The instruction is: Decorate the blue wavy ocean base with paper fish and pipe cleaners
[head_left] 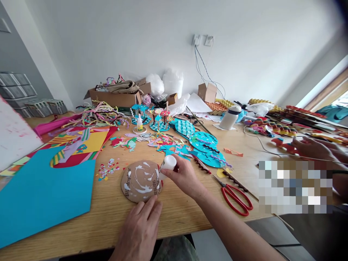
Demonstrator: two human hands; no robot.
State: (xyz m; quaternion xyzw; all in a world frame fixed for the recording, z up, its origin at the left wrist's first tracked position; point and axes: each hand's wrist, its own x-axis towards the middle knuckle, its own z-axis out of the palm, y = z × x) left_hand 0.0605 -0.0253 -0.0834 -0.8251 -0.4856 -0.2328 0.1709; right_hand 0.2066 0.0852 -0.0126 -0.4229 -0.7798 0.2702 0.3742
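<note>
A round piece of brown cardboard (136, 177) with printed characters lies on the table, and white glue streaks run over its face. My right hand (182, 175) is wrapped round a white glue bottle (169, 162), tipped over at the disc's right side; its nozzle is hidden. Fingers stretched out, my left hand (144, 221) lies flat with its tips at the disc's near edge, holding nothing. Small paper scraps (107, 168) are scattered left of the disc. Red-handled scissors (235, 195) lie to the right of my right forearm.
Blue cardstock (49, 192) covers the table's left side. Decorated blue discs (206, 146) and cut paper pieces (163, 141) lie beyond my hands. Farther back stand a small glue bottle (139, 124) and a cardboard box (115, 98). At right, another person's hands (312, 148) hold craft material.
</note>
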